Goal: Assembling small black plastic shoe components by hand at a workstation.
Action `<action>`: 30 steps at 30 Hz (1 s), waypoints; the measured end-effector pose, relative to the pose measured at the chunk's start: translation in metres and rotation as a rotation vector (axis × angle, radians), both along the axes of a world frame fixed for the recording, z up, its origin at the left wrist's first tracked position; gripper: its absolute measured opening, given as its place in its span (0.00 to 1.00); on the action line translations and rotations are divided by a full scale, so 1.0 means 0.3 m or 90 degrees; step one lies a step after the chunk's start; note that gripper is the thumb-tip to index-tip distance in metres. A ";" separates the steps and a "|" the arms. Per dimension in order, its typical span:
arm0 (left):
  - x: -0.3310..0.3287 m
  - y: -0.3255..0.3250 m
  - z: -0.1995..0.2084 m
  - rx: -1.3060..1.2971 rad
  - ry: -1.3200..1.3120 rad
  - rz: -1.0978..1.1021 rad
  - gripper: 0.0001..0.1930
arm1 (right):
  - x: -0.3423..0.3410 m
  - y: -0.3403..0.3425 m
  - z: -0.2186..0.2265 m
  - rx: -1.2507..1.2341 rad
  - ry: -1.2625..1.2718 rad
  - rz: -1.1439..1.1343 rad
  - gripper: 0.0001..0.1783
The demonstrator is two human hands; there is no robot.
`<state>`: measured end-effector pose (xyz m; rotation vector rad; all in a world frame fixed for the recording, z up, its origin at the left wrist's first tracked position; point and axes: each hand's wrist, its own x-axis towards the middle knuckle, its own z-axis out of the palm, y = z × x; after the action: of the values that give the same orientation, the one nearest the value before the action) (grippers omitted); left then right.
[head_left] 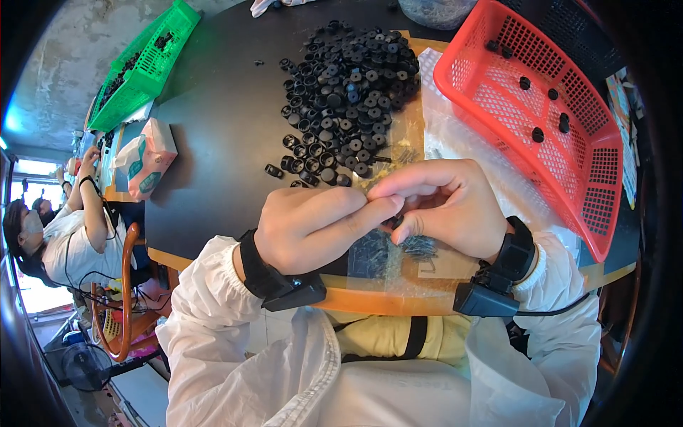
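My left hand (306,224) and my right hand (452,206) meet near the table's front edge, fingertips touching. My right thumb and fingers curl round a small black part (393,221), mostly hidden by the fingers. The left fingers are pinched together against the right fingertips, and what lies between them cannot be made out. Just beyond the hands spreads a heap of small round black plastic parts (356,92), some ring-like, some with a centre hole. Thin metal pins (420,246) lie below the right hand, with more pins (404,155) beyond it.
A red plastic basket (469,99) with several black parts stands at the right. At the far left are a green basket (146,75) and a tissue pack (153,160). A clear tub (437,11) sits at the back. Another person (85,238) sits at the left.
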<state>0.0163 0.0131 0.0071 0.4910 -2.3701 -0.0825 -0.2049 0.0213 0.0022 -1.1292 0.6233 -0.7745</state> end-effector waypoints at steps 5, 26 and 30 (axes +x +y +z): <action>-0.004 0.014 0.034 -0.017 -0.047 -0.006 0.20 | 0.004 0.010 0.004 -0.002 0.018 -0.020 0.20; -0.012 0.012 0.016 0.053 0.055 -0.028 0.21 | 0.015 0.027 0.036 -0.018 -0.030 -0.041 0.23; -0.027 0.005 0.014 0.111 0.117 0.007 0.21 | 0.016 0.030 0.053 0.025 -0.019 -0.001 0.34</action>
<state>0.0082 0.0146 0.0114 0.5549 -2.1896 -0.3180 -0.2002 0.0305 0.0182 -1.0795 0.6123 -0.7760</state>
